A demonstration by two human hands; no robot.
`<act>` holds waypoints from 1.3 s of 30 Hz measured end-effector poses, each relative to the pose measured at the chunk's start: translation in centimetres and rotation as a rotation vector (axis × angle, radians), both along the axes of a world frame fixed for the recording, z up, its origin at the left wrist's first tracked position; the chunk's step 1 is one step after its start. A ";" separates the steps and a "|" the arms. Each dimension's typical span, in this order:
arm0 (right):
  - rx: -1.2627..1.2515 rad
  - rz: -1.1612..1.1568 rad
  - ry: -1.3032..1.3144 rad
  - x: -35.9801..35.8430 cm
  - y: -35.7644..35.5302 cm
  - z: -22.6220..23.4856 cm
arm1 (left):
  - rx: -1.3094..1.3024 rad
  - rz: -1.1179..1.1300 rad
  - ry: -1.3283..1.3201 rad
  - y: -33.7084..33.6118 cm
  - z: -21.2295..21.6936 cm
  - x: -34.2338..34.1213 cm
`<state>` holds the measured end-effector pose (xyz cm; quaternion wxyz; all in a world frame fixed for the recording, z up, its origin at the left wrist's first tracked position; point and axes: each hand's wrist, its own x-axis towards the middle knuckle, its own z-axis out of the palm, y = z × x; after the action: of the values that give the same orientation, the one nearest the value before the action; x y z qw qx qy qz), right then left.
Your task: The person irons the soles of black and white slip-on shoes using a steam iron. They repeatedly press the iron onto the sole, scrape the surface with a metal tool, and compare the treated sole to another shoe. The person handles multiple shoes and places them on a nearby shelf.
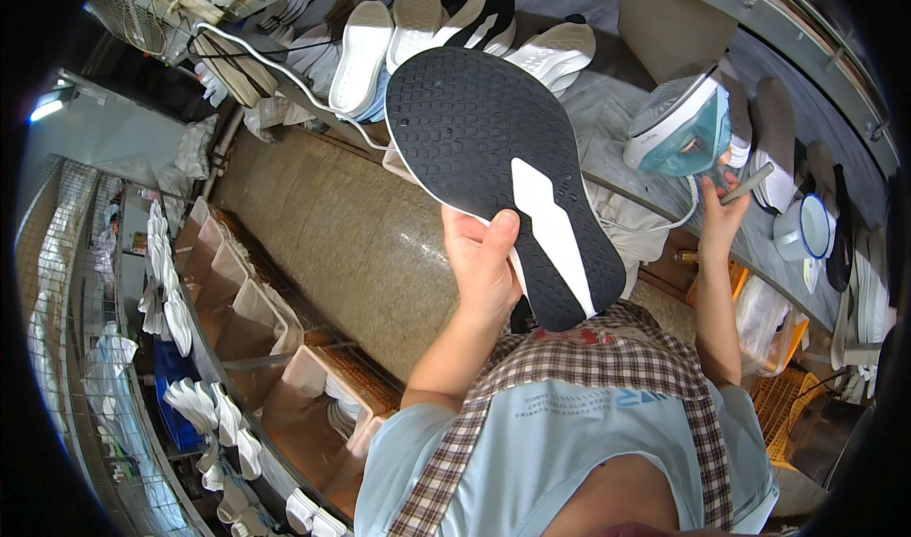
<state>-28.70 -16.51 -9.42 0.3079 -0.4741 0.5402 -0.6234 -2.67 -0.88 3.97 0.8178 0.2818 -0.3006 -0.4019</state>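
Note:
My left hand (pixel 482 252) is closed on a shoe sole (pixel 484 129), thumb over its edge. The sole's black textured underside with a white angular patch faces up, and a white rim shows along its side. On the right, my right hand (pixel 723 210) is closed around a slim grey stick-like tool (pixel 748 185); its kind is unclear. Just beyond that hand, a teal and white clothes iron (pixel 680 129) stands on the bench (pixel 607 110). A white enamel mug (pixel 802 229) with a blue rim is right of the tool.
White soles (pixel 362 58) and other soles line the bench's back, with more soles (pixel 773 143) at right. A white cable (pixel 313 96) runs at the upper left. Lined bins (pixel 285 328) and racks of white pieces (pixel 171 290) stand left; an orange basket (pixel 783 409) sits below right.

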 end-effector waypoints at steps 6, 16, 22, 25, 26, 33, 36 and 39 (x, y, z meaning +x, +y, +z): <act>-0.015 -0.002 0.120 0.1 -2.2 -1.9 | 0.023 0.017 -0.004 0.0 -0.2 0.1; -0.198 0.113 -0.151 2.2 -3.9 -0.9 | 0.009 0.045 -0.017 -0.1 -0.2 0.0; -0.163 0.266 -0.396 2.4 -4.5 -1.3 | 0.011 0.080 -0.041 -0.2 -0.4 -0.1; -0.133 0.228 -0.471 2.4 -4.2 -1.4 | 0.012 0.107 -0.053 -0.3 -0.8 0.1; -0.144 0.225 -0.461 2.3 -4.0 -1.3 | 0.016 0.116 -0.048 -0.3 -0.9 0.2; -0.192 0.168 -0.156 1.5 -2.6 0.6 | 0.081 0.233 -0.110 -0.5 -1.5 1.4; -0.212 0.191 -0.062 1.0 -2.4 1.8 | 0.077 0.205 -0.083 -0.3 -1.4 1.7; -0.247 0.224 0.041 1.3 -1.6 2.7 | 0.083 0.218 -0.117 -0.5 -1.4 1.8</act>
<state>-27.38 -18.15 -6.76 0.3038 -0.5782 0.4092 -0.6371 -0.91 -1.35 2.53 0.8253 0.3692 -0.2985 -0.3058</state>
